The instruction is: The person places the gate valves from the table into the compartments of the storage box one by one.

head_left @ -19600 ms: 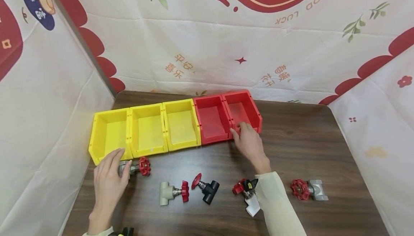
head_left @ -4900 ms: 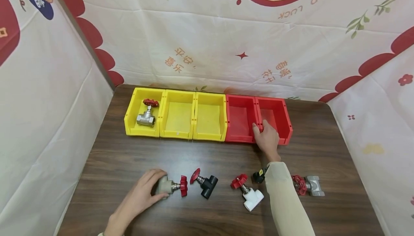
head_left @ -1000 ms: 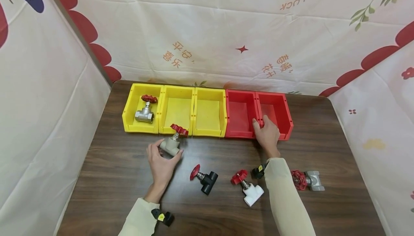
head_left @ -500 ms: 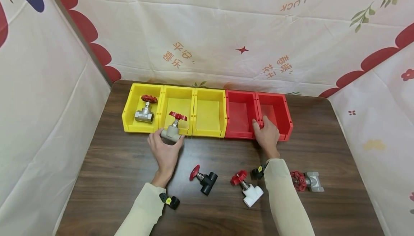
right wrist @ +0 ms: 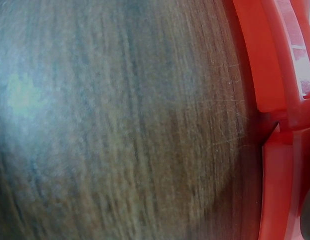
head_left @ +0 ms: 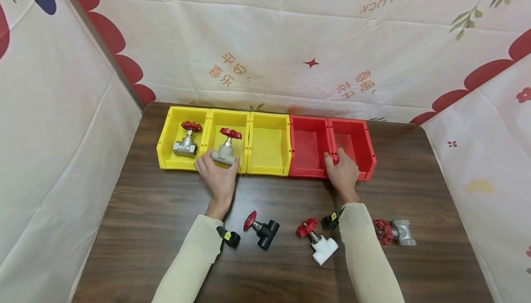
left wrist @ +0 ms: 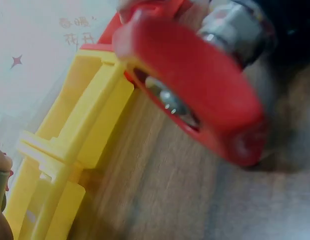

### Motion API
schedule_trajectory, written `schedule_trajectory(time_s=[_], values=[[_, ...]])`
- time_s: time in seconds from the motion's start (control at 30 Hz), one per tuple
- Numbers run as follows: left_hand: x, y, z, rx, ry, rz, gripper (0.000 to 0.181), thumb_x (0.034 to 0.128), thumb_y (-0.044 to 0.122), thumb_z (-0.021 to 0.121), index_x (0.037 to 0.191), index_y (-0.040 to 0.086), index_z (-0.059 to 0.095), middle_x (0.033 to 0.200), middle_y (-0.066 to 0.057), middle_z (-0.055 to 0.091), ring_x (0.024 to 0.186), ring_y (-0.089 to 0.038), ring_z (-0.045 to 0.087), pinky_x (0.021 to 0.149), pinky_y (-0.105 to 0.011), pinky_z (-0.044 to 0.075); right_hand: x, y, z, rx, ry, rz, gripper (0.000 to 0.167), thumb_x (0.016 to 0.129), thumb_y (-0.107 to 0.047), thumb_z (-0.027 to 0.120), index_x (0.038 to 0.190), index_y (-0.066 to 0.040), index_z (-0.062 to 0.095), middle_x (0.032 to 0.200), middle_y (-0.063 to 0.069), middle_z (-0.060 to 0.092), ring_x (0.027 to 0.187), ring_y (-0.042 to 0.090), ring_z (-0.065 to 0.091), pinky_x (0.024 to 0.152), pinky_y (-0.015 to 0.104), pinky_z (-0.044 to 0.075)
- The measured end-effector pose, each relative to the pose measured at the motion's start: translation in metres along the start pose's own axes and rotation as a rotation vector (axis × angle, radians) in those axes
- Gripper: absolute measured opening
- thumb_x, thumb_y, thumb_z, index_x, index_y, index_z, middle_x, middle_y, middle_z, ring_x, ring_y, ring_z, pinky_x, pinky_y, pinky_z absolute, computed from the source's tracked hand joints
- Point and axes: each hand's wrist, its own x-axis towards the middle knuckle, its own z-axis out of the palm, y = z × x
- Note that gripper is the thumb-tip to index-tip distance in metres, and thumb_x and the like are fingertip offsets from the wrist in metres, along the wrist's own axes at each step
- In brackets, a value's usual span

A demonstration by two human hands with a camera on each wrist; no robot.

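In the head view my left hand (head_left: 219, 178) holds a beige tee-shaped valve (head_left: 225, 153) with a red handwheel by its body, thumb and fingers at opposite ends. The valve is upright within the middle-left yellow bin (head_left: 229, 117); whether it touches the floor I cannot tell. The leftmost yellow bin (head_left: 164, 155) contains a silver metal valve (head_left: 185, 146). My right hand (head_left: 343, 174) pinches the wall between two red bins (head_left: 309, 173), its thumb on the left side. Only fingertips show at the left wrist view's edge.
On the wooden table (head_left: 141, 229) lie a black valve (head_left: 267, 233), a white valve (head_left: 324, 248) and another silver valve (head_left: 401, 233), partly behind the right sleeve. The black valve's red handwheel (left wrist: 194, 75) looms large in the left wrist view. Printed cloth walls surround the table.
My left hand has taken the beige valve from the table and moved it forward, over the front edge into the second yellow bin. Earlier, the first silver valve went into the leftmost bin.
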Motion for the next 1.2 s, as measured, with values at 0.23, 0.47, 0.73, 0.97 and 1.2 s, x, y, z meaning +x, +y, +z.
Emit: schedule_trajectory(time_s=[0.23,0.47,0.73,0.97,1.2], values=[[0.007,0.004,0.009,0.083,-0.061,-0.010,0.069,0.0634,0.018,0.090,0.119,-0.002,0.053,0.102,-0.017,0.049,0.096,-0.033,0.042,0.079,-0.043,0.038,0.002,-0.001,0.000,0.001,-0.007,0.002,0.034,0.095,-0.042,0.047,0.087,-0.010,0.046,0.073,0.010,0.049,0.065,0.027,0.047,0.063,0.038,0.032],[0.012,0.001,0.018,0.143,-0.092,-0.025,0.071,0.0659,0.023,0.088,0.120,-0.004,0.051,0.101,-0.017,0.049,0.094,-0.032,0.041,0.078,-0.043,0.038,0.003,-0.003,0.001,0.014,0.007,-0.003,0.033,0.094,-0.041,0.048,0.085,-0.010,0.046,0.071,0.009,0.048,0.063,0.027,0.046,0.062,0.038,0.031],[0.015,0.002,0.025,0.198,-0.083,-0.069,0.069,0.0686,0.025,0.087,0.122,-0.002,0.051,0.106,-0.017,0.049,0.098,-0.031,0.041,0.083,-0.041,0.037,0.003,-0.003,0.003,0.011,0.015,-0.012,0.033,0.094,-0.041,0.049,0.084,-0.010,0.045,0.070,0.009,0.048,0.063,0.027,0.046,0.061,0.038,0.031],[0.015,0.002,0.031,0.295,-0.097,-0.068,0.071,0.0695,0.028,0.086,0.122,-0.002,0.049,0.107,-0.017,0.049,0.098,-0.031,0.041,0.083,-0.041,0.037,0.002,0.000,0.003,0.008,0.017,-0.010,0.033,0.095,-0.041,0.048,0.084,-0.010,0.045,0.070,0.009,0.047,0.062,0.027,0.046,0.061,0.038,0.031],[0.009,-0.001,0.032,0.357,-0.130,-0.010,0.067,0.0711,0.028,0.085,0.120,-0.002,0.051,0.104,-0.017,0.047,0.094,-0.031,0.041,0.080,-0.041,0.037,0.001,0.004,0.003,0.010,0.016,-0.004,0.034,0.095,-0.042,0.047,0.083,-0.009,0.045,0.070,0.009,0.047,0.064,0.027,0.045,0.063,0.039,0.030]])
